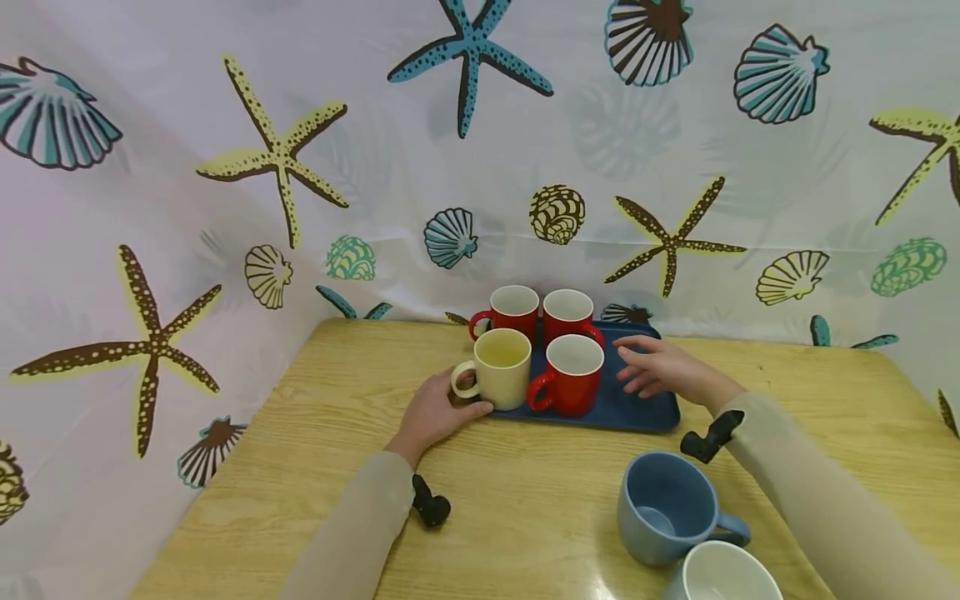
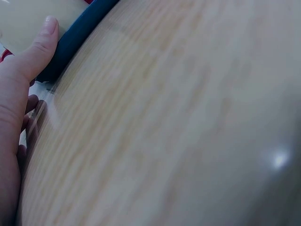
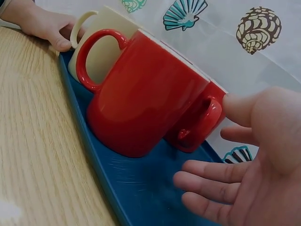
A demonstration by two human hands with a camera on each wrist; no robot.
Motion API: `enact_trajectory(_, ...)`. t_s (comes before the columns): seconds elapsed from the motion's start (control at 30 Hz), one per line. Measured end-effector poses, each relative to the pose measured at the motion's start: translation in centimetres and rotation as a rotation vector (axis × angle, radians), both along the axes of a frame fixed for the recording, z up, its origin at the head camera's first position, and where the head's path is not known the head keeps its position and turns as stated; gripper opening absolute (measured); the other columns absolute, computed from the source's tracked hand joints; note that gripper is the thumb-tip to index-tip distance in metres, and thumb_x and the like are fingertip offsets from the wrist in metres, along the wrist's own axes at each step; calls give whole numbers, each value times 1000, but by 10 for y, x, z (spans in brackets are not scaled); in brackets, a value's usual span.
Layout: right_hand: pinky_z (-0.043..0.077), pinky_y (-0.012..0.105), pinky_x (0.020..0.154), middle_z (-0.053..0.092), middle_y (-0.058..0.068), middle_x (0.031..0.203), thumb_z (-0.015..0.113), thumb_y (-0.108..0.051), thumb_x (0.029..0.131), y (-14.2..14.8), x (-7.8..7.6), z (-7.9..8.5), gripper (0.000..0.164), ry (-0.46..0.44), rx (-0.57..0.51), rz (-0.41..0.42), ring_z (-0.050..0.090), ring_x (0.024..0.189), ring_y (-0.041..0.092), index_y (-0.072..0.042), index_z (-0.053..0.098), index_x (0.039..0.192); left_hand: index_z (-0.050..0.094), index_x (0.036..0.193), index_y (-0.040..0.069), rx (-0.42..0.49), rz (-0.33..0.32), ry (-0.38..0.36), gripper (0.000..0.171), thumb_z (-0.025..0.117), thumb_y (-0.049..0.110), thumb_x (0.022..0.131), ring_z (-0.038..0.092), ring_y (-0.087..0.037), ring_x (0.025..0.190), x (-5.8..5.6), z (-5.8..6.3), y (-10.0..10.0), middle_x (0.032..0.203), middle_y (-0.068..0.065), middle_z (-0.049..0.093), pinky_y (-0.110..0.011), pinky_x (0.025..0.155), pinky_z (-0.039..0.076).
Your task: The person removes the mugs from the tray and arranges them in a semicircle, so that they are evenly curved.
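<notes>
A cream mug (image 1: 502, 367) and three red mugs stand upright on a blue tray (image 1: 637, 408). My left hand (image 1: 442, 410) lies at the tray's left end beside the cream mug's handle. In the left wrist view its thumb (image 2: 43, 44) lies extended at the tray's rim, touching or close to the cream mug's base; its other fingers are partly hidden. My right hand (image 1: 663, 367) hovers over the tray's right part, fingers spread loosely, holding nothing. Nearest to it in the right wrist view are the front red mug (image 3: 141, 99) and another red mug (image 3: 200, 125) behind.
A wide blue mug (image 1: 667, 508) stands on the wooden table (image 1: 487, 517) near my right forearm. In front of it is a pale mug (image 1: 727, 575), cut off by the frame's bottom. A white cloth (image 1: 510, 158) with shells and starfish hangs behind the tray.
</notes>
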State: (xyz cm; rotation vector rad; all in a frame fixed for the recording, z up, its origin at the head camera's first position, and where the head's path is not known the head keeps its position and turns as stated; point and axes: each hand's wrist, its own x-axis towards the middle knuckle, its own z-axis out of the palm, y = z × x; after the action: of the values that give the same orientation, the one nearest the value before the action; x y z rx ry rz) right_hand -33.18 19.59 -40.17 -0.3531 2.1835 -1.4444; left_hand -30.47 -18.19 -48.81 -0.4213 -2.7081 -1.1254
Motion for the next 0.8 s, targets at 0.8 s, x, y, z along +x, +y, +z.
enact_trajectory(0.8, 50, 44, 81, 60, 25, 111, 42, -40, 98, -35, -21, -11, 52, -64, -14, -166, 61, 97, 37, -2, 38, 134, 58, 121, 22, 0, -2, 9, 69, 71, 63, 67, 56, -11, 104, 0, -1, 0, 113, 6, 61, -37, 90, 43)
